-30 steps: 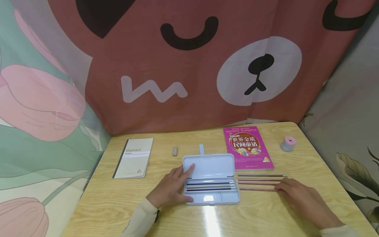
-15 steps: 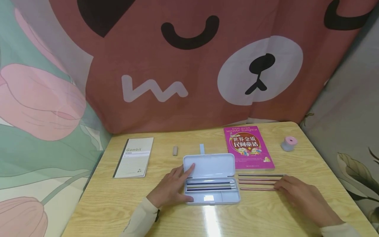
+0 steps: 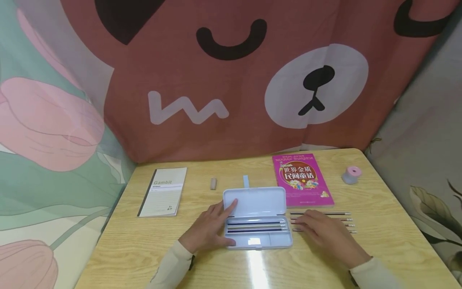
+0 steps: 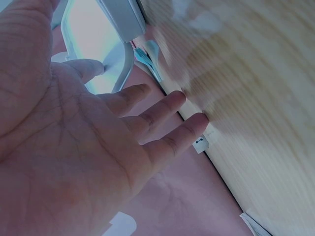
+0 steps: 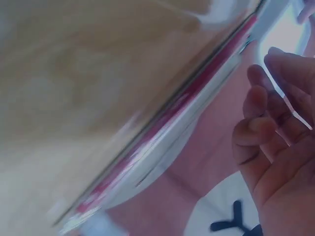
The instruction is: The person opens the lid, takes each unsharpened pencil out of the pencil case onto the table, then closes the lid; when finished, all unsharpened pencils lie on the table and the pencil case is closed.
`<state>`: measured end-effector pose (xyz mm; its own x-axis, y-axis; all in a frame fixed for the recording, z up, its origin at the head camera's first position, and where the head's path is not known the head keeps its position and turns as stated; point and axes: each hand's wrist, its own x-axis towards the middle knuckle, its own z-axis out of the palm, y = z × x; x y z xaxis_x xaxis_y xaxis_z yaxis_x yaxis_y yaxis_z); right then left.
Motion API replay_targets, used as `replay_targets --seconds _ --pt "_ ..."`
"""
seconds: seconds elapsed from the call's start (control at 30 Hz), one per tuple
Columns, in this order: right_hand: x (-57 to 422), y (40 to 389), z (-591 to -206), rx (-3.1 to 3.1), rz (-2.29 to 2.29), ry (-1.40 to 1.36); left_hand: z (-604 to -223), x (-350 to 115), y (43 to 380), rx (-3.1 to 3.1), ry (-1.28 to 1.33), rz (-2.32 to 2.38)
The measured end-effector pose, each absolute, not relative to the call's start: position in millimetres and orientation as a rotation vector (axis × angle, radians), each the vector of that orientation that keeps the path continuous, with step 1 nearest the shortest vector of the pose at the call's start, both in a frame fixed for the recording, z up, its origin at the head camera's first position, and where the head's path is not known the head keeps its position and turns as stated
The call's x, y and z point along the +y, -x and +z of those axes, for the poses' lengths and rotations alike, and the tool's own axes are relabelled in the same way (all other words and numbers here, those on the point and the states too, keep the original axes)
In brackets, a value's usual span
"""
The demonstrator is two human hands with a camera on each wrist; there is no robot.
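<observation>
A pale blue pencil case (image 3: 254, 202) lies with its lid up on the table, several pencils (image 3: 256, 227) lying side by side in its lower half. My left hand (image 3: 207, 230) rests on its left side, index finger on the inner lid and thumb at the front edge. In the left wrist view, the other fingers are spread and loosely bent. To the right of the case, my right hand (image 3: 330, 235) is over the left part of a row of loose pencils (image 3: 341, 213), partly hiding them. The right wrist view shows its fingers (image 5: 256, 101) loosely curled, with no pencil visible between them.
Behind the case are a grey eraser (image 3: 213, 184) and a magenta book (image 3: 303, 180). A Gambit notebook (image 3: 162, 192) lies at the left. A pink-topped small round container (image 3: 351, 175) stands at the back right. Printed cloth (image 3: 180, 72) hangs behind the wooden table (image 3: 144, 249).
My right hand has moved left, from the pencils' right ends toward their left ends next to the case. Their right ends now show. The left hand has stayed on the case.
</observation>
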<state>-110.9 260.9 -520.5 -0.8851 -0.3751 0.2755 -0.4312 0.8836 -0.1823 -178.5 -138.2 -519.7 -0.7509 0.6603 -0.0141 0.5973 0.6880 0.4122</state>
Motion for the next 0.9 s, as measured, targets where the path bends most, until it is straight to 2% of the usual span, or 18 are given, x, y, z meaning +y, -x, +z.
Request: replay_targets --seconds 0.3,0.6,0.9 --pt "231 123 -515 -2.71 0.315 -0.905 -521 -139 179 2.755 -1.033 0.56" --pt "203 131 -509 -2.845 0.36 -0.946 -520 -138 178 2.739 -1.018 0.571" --pt "196 133 -507 -2.844 0.402 -0.993 -518 -137 178 2.736 -1.009 0.582"
